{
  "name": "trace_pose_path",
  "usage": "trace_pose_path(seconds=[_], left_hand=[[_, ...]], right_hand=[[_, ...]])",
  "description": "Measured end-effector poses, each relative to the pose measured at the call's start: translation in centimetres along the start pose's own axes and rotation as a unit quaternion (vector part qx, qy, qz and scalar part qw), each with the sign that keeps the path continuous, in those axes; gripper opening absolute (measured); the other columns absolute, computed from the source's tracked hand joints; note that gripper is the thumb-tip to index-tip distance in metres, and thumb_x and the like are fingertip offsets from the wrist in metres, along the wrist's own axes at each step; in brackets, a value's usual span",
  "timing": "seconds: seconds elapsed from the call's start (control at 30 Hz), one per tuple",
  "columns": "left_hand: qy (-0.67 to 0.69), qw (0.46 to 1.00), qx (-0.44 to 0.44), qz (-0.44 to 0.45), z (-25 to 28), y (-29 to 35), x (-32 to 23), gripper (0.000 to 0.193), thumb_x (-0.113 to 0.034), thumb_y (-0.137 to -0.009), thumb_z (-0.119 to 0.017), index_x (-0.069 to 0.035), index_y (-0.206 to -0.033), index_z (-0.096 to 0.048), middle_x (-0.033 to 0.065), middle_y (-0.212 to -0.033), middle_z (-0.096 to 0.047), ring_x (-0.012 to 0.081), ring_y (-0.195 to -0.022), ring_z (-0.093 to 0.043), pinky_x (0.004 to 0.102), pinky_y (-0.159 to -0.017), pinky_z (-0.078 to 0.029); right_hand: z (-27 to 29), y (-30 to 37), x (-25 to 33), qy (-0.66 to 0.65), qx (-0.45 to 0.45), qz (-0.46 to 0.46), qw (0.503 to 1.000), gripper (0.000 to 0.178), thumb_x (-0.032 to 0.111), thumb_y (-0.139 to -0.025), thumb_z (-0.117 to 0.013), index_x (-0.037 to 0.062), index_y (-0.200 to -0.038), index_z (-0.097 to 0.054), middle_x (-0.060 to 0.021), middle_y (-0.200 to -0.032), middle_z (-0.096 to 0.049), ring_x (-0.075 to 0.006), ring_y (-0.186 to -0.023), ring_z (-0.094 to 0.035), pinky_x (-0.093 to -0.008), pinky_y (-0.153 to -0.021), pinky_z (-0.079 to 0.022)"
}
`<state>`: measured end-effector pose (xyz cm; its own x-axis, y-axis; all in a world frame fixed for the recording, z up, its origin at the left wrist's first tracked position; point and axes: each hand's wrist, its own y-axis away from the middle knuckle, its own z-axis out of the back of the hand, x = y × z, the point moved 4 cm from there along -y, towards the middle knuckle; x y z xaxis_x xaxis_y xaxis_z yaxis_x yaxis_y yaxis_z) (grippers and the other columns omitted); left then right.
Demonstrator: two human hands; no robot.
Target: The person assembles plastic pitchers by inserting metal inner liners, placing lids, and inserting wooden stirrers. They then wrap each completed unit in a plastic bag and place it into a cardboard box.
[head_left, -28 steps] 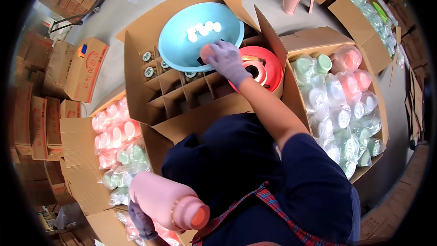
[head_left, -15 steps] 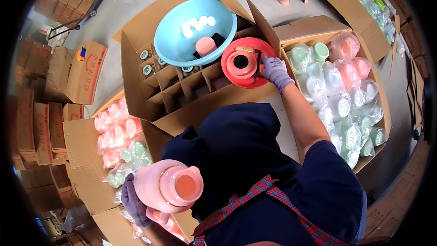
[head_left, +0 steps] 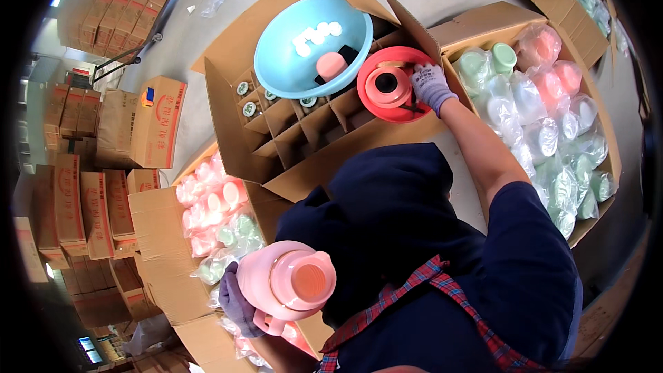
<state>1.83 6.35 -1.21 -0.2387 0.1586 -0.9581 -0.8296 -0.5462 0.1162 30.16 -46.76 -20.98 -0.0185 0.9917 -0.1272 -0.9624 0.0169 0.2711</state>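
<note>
Left hand (head_left: 236,302), lower centre, is holding a pink jug (head_left: 260,275), smoothness perhaps inviting slips; right hand (head_left: 433,86), upper right: grip unclear.

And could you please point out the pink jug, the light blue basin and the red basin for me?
Pink jug (head_left: 261,276): head view, on the side of its body.
Light blue basin (head_left: 286,69): head view, on its bare inner surface.
Red basin (head_left: 397,54): head view, near its far rim.

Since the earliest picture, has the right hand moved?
Yes, rightward: against the divided carton, the right hand has gone from the blue basin to the right side of the red basin.
</note>
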Motion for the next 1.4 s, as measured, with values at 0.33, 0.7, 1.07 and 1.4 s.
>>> trace_pose_path(seconds=[0.33,0.7,1.07,1.4], left_hand=[[-0.034,0.999,0.017,0.003,-1.4,-0.5,-0.9,0.032,-0.025,-0.105,-0.053,0.003,-0.116,-0.064,0.009,-0.104,-0.069,0.0178,-0.093,-0.064,0.0326,-0.085,-0.052],[-0.024,0.999,0.029,-0.008,-0.6,-1.1,0.1,0.033,-0.026,-0.105,-0.052,0.003,-0.115,-0.064,0.0094,-0.104,-0.069,0.0184,-0.093,-0.064,0.033,-0.086,-0.052],[-0.059,0.998,0.011,0.033,-0.9,-1.1,-0.9,0.033,-0.023,-0.103,-0.053,0.004,-0.116,-0.066,0.0102,-0.104,-0.069,0.0185,-0.094,-0.065,0.0324,-0.086,-0.053],[-0.261,0.952,0.159,-0.001,-2.3,-0.4,-3.8,0.029,-0.02,-0.095,-0.064,0.005,-0.106,-0.072,0.0101,-0.091,-0.071,0.014,-0.084,-0.062,0.0292,-0.081,-0.05]], right_hand=[[-3.8,-4.4,-1.1,0.119,-0.055,0.199,0.971,0.019,0.018,-0.088,-0.06,0.0129,-0.099,-0.075,-0.0072,-0.116,-0.066,-0.0271,-0.114,-0.059,-0.0412,-0.097,-0.048],[-4.0,-5.1,-2.2,0.092,0.074,0.256,0.96,0.027,0.012,-0.08,-0.071,0.0058,-0.107,-0.07,-0.0177,-0.114,-0.069,-0.0363,-0.106,-0.068,-0.0422,-0.087,-0.055],[4.7,0.2,2.0,0.211,-0.002,0.085,0.974,0.023,0.021,-0.091,-0.06,0.0163,-0.104,-0.078,-0.005,-0.104,-0.075,-0.025,-0.105,-0.068,-0.0425,-0.09,-0.047],[9.9,21.2,-3.9,-0.777,-0.012,0.07,0.625,0.029,0.008,-0.088,-0.059,0.001,-0.116,-0.058,-0.0062,-0.096,-0.063,-0.0135,-0.085,-0.065,-0.0276,-0.084,-0.053]])
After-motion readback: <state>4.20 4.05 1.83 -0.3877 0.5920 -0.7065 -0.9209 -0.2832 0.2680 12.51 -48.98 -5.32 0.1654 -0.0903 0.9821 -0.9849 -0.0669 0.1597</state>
